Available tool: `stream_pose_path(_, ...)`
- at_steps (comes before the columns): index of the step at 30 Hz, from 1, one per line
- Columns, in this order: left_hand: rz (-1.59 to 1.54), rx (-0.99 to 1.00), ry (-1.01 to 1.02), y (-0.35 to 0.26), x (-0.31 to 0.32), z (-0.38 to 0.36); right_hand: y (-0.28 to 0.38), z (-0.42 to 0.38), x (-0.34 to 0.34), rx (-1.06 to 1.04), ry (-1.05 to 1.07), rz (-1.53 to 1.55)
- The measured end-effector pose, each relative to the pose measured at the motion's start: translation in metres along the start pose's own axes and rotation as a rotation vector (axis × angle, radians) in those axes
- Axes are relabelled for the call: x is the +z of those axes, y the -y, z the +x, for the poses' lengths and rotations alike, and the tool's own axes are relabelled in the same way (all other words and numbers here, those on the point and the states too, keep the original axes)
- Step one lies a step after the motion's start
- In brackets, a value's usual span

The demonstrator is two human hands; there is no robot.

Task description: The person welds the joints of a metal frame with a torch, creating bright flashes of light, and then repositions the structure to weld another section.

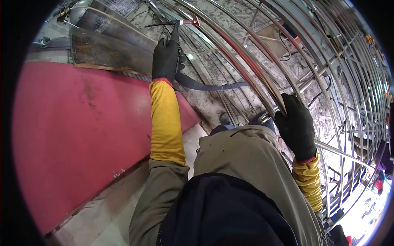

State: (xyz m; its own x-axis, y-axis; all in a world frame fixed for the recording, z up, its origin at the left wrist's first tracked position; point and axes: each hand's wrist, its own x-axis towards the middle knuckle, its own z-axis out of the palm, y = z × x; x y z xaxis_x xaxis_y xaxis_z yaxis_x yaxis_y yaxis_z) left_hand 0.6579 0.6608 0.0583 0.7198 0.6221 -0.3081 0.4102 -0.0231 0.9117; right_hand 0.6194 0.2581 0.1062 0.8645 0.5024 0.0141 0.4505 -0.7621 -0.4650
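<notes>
My left hand point(166, 59), in a black glove with a yellow sleeve below it, is closed around the handle of a welding torch point(175, 33). The torch has a thin black back cap pointing left and a reddish nozzle on the right, close to the curved metal tubes. A dark cable sheath point(205, 86) runs from below this hand to the right. My right hand point(296, 127), also gloved in black, is wrapped round a shiny tube of the metal frame point(254, 67); its fingertips are partly hidden.
A red panel point(82, 135) lies at the left, with a dark metal sheet point(111, 51) above it. The large frame of curved tubes fills the right side. Loose metal bars and a cable lie on the dusty floor point(213, 67). My legs are at the bottom centre.
</notes>
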Motion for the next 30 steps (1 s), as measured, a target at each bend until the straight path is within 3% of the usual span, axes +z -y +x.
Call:
stream_pose_path(14, -0.04, -0.022, 0.016, 0.001, 0.002, -0.007, 0.005, 0.003, -0.004, 0.055, 0.068, -0.02)
stream_pose_path(19, -0.156, 0.087, 0.048, 0.016, 0.007, 0.007, -0.01, 0.001, 0.003, -0.087, -0.006, 0.004)
stream_pose_path(26, -0.156, 0.058, 0.035, 0.012, 0.009, 0.002, -0.01, 0.0, 0.004, -0.123, -0.053, 0.036)
stream_pose_path(30, -0.105, 0.044, -0.017, 0.007, 0.006, -0.004, 0.002, 0.0, -0.001, 0.014, 0.014, 0.008)
